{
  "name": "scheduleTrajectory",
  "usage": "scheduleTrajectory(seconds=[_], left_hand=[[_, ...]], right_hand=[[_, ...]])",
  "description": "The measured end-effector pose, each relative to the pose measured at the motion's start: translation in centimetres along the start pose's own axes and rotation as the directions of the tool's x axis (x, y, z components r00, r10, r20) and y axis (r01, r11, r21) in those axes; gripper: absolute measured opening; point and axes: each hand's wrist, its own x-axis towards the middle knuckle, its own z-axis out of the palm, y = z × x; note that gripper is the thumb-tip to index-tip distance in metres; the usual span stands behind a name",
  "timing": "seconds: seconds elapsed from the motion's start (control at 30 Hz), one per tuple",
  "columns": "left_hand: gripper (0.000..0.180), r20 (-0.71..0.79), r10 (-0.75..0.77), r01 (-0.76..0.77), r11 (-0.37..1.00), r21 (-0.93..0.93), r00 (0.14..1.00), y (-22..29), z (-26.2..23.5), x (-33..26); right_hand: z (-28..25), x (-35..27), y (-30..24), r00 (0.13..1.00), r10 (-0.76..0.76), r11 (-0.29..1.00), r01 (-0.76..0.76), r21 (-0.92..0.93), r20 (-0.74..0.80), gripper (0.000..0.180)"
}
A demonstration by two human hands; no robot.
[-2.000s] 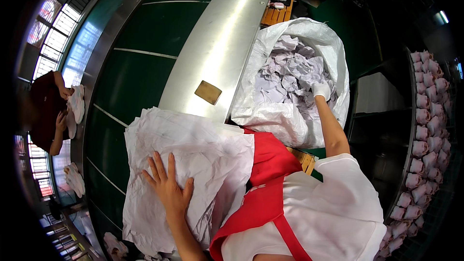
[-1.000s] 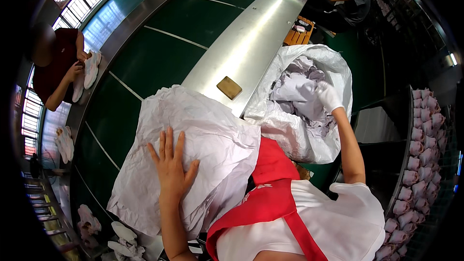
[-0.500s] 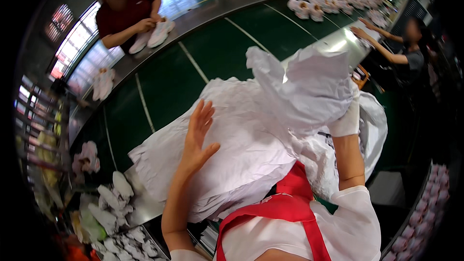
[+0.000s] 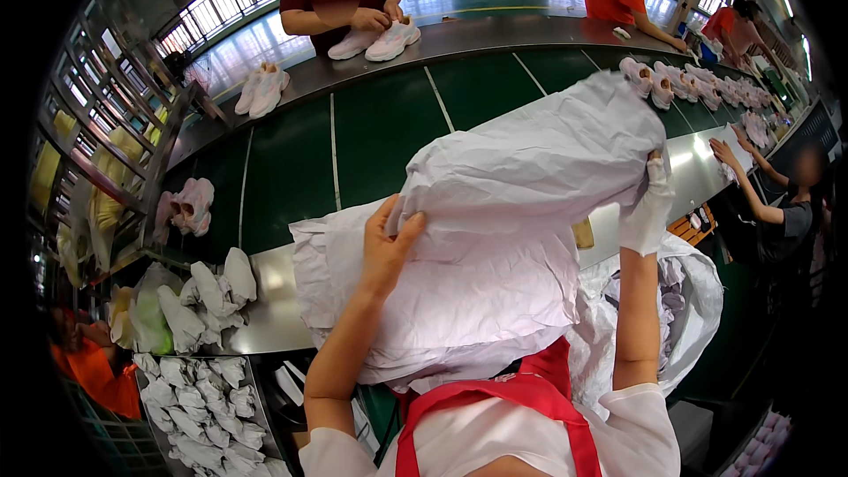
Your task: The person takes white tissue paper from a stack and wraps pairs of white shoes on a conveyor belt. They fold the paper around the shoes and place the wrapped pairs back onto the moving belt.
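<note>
A crumpled white paper sheet [image 4: 530, 155] is stretched between my two hands above a thick stack of similar white sheets [image 4: 459, 291]. My left hand [image 4: 391, 243] pinches its near left corner, thumb on top and fingers behind. At the other end, my right hand [image 4: 649, 208], in a white glove or wrap with bare fingertips, grips the right edge. Most of the right fingers are hidden behind the paper. The stack lies in front of me on the metal table edge [image 4: 269, 287].
Beyond runs a green conveyor belt [image 4: 380, 141] with white shoes [image 4: 662, 84] at far right. At left lie paper-wrapped bundles [image 4: 208, 300] and a bin of crumpled wads [image 4: 199, 415]. A white sack [image 4: 707, 300] stands right. Co-workers sit across and at right.
My left hand was spread open over the stack and is now closed on the sheet. The sheet, bunched in my right hand before, is now spread out between both hands. The view has shifted.
</note>
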Motion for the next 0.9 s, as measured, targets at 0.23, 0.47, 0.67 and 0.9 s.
scheduleTrajectory(seconds=[0.23, 0.47, 0.67, 0.9], left_hand=[[0.048, 0.001, -0.366, 0.357, 0.907, -0.223, 0.931, 2.2, -1.2, -0.5], [0.066, 0.185, -0.375, 0.406, 0.898, -0.170, 0.908, 2.3, -1.2, -1.4], [0.074, -0.085, -0.216, 0.133, 0.819, -0.559, 0.973, 2.1, -4.3, -5.8], [0.049, 0.015, -0.144, 0.144, 0.990, 0.005, 0.989, 6.0, -6.6, -10.5]], right_hand=[[1.5, -2.7, -2.1, 0.953, -0.153, 0.988, 0.151, 0.030, 0.260, 0.107], [1.2, -1.7, -3.6, 0.631, -0.609, 0.372, 0.763, -0.529, 0.480, 0.051], [0.4, -3.3, -6.6, 0.757, -0.347, 0.598, 0.633, -0.491, 0.553, 0.022], [2.2, -3.5, -4.5, 0.511, 0.557, 0.830, -0.321, -0.455, 0.655, 0.067]])
